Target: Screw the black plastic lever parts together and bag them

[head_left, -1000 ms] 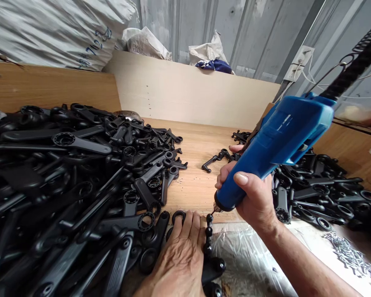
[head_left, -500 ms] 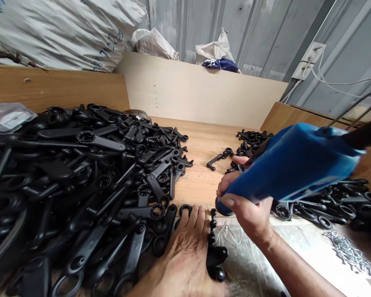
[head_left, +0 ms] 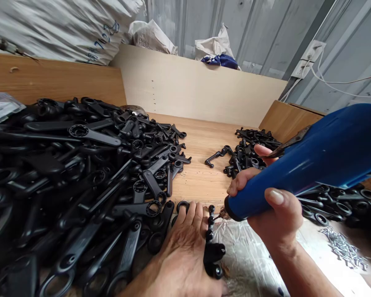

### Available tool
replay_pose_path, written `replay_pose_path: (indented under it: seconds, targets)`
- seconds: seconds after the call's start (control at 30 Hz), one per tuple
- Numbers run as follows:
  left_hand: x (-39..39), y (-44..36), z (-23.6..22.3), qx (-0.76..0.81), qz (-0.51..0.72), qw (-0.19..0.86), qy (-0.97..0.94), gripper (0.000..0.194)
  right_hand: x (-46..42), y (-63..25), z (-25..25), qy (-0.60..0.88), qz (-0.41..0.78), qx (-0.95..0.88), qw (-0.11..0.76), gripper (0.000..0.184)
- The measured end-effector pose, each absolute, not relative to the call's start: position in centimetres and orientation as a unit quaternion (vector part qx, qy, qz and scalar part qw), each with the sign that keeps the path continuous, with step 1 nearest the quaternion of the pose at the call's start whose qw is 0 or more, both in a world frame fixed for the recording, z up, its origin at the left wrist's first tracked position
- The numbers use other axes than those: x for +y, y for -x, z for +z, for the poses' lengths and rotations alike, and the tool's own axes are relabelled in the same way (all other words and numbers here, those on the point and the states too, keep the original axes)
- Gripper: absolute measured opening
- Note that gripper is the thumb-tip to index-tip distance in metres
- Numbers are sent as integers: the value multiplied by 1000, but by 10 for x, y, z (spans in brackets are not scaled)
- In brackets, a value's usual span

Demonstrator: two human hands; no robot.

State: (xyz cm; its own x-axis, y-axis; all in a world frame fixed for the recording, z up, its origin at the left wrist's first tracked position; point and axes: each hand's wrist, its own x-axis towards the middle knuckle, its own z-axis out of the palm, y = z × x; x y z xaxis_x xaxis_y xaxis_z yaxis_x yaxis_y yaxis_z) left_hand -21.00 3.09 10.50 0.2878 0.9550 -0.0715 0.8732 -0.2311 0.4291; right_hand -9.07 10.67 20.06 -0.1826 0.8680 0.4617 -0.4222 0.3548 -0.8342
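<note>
My right hand (head_left: 276, 210) is wrapped around a blue power screwdriver (head_left: 284, 177), tilted with its nose down to the left. Its thin bit (head_left: 218, 216) points at a row of black plastic parts (head_left: 214, 251) and reaches close to one of their knobs; contact is unclear. Palm down over these parts, my left hand (head_left: 188, 239) holds them against the work surface, its fingers stretched forward and close together. The thumb is hidden. Just left of that hand spreads a large heap of black plastic arms with ring ends (head_left: 105, 165).
A smaller pile of black parts (head_left: 250, 144) lies beyond the screwdriver, with more ring-ended pieces (head_left: 336, 202) at right. Loose silver screws (head_left: 343, 247) are scattered at lower right. A pale board (head_left: 198, 86) closes off the back of the wooden tabletop (head_left: 194, 161).
My right hand has drawn the screwdriver back to the right, and its bit now shows beside the row of parts. My left hand stays on the parts.
</note>
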Motion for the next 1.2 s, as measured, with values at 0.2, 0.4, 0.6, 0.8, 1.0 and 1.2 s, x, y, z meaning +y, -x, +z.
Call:
replay_pose_path:
  seconds: [0.2, 0.4, 0.6, 0.8, 1.0, 1.2]
  targets:
    - [31, 209, 108, 608, 50, 215, -763, 117, 111, 86, 197, 203, 536, -540, 616, 65]
    - [33, 206, 118, 617, -5, 222, -755, 119, 112, 87, 196, 199, 544, -533, 617, 66]
    - [30, 210, 104, 602, 70, 196, -771, 115, 109, 87, 199, 201, 547, -528, 618, 66]
    - [30, 210, 101, 598, 81, 189, -775, 115, 109, 90, 199, 199, 537, -539, 617, 64]
    - [29, 208, 103, 600, 85, 188, -773, 115, 110, 89, 196, 204, 538, -547, 609, 63]
    - [30, 207, 107, 602, 69, 189, -773, 114, 108, 89, 196, 204, 536, -561, 597, 58]
